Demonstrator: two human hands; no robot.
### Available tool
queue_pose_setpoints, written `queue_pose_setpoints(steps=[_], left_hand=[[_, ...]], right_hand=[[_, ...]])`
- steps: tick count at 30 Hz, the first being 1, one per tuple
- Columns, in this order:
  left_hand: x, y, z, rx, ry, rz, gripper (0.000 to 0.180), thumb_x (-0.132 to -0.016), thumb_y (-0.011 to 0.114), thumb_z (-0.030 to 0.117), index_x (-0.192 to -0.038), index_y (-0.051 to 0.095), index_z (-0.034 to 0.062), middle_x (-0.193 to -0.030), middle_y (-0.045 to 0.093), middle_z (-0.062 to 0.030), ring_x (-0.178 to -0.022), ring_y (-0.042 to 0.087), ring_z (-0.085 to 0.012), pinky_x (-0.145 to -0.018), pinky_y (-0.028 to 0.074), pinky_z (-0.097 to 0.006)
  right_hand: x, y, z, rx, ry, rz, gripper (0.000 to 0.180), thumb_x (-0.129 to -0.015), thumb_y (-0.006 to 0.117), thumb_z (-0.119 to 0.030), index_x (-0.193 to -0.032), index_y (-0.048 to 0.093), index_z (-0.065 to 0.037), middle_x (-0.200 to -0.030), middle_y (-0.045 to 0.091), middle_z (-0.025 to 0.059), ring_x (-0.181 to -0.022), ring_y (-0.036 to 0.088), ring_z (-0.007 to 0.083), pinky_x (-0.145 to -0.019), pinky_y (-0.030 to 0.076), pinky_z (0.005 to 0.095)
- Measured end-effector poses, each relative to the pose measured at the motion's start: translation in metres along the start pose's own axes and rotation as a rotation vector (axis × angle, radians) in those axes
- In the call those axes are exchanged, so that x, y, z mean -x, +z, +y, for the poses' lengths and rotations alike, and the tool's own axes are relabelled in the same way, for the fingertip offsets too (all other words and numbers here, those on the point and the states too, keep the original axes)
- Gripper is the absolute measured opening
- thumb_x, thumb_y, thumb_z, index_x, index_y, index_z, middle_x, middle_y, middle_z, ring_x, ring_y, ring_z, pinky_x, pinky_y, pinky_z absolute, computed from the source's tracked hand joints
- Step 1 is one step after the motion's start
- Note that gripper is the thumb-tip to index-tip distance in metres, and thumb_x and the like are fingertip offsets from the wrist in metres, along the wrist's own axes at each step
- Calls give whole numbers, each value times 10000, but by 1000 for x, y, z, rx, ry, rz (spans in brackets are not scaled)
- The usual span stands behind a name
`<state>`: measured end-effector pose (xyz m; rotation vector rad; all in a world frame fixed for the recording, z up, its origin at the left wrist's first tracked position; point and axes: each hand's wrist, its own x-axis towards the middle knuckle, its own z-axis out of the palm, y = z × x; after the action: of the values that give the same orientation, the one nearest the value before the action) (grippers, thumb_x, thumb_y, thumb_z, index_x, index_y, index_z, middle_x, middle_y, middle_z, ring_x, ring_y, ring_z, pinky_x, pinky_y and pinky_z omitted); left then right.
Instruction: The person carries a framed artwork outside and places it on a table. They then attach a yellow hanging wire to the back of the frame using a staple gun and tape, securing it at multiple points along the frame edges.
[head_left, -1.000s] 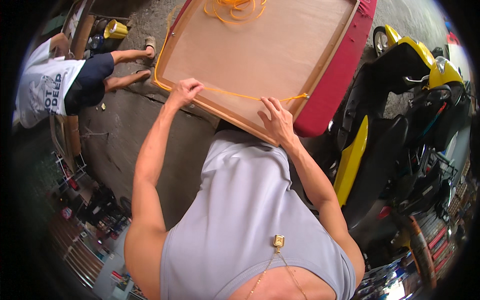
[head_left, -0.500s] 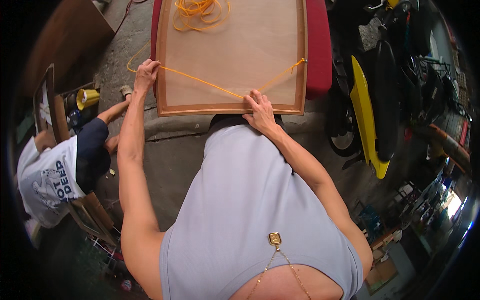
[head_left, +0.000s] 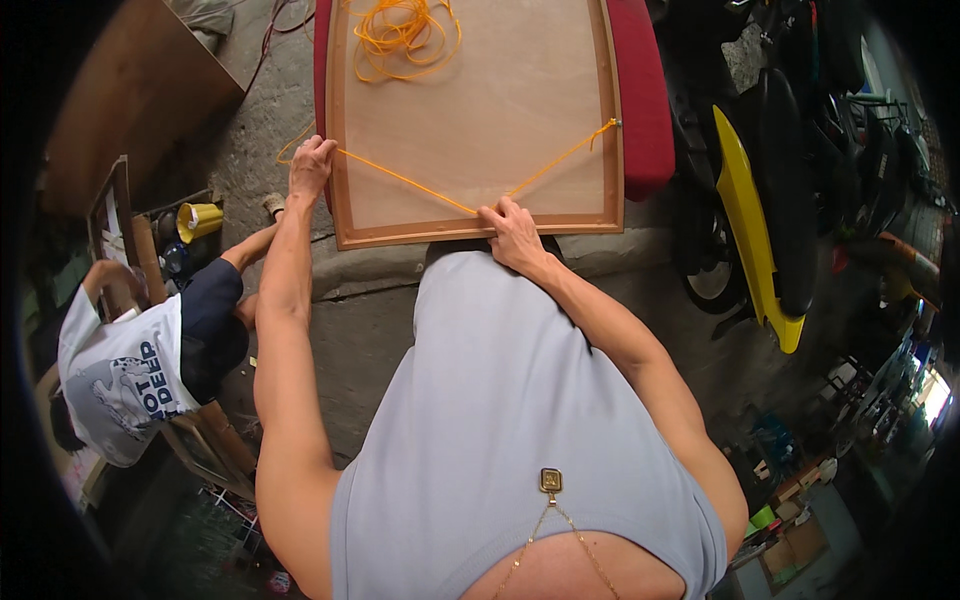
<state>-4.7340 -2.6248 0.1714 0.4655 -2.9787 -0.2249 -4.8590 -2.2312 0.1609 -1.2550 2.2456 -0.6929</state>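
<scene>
Left hand [head_left: 313, 165] is pinching an orange cord [head_left: 405, 182] at the left edge of a wooden-framed panel [head_left: 540, 80], thumb and fingertips closed together on it. Right hand [head_left: 514, 232] is holding the same cord over the near rim, fingers bent and nearly closed; its fingertips are partly hiding the contact, but it appears to be gripping the cord right at the bend. The cord is forming a wide V: one arm is running from the left hand down to the right hand, the other is slanting up to a knot at a small metal fitting [head_left: 620, 123] on the right side of the frame. A slack bit is looping out left of the left hand. A loose orange coil [head_left: 405, 40] is lying on the far left part of the panel.

The panel is lying flat on a red padded surface [head_left: 645, 120], which is showing along both sides. Near side of the panel is sitting close against the person's gray sleeveless top [head_left: 500, 380]. On the left, a co-worker [head_left: 135, 370] in a white shirt and dark shorts is bending beside a yellow bucket [head_left: 200, 222]. On the right, a black-and-yellow motorcycle [head_left: 745, 230] is standing on the floor.
</scene>
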Motion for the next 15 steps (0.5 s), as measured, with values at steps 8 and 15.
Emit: queue_pose_setpoints(steps=[8,15], left_hand=[[-5,0,-15,98,151,-61,105,-826,608,89,-926,624,62,-807,554,-108,-790,580,-301,-691,477,-396],[-11,7,-31,273,304,-59,85,-853,594,98,-913,602,38,-806,570,-110,-746,593,-300,-661,492,-378]], right_hand=[[1,3,-28,79,98,135,422,-631,708,-87,-1036,611,-159,-877,537,54,-931,513,238,-780,368,390],[10,22,-48,187,282,343,444,-591,716,-74,-1014,654,-196,-846,506,24,-893,488,228,-820,354,390]])
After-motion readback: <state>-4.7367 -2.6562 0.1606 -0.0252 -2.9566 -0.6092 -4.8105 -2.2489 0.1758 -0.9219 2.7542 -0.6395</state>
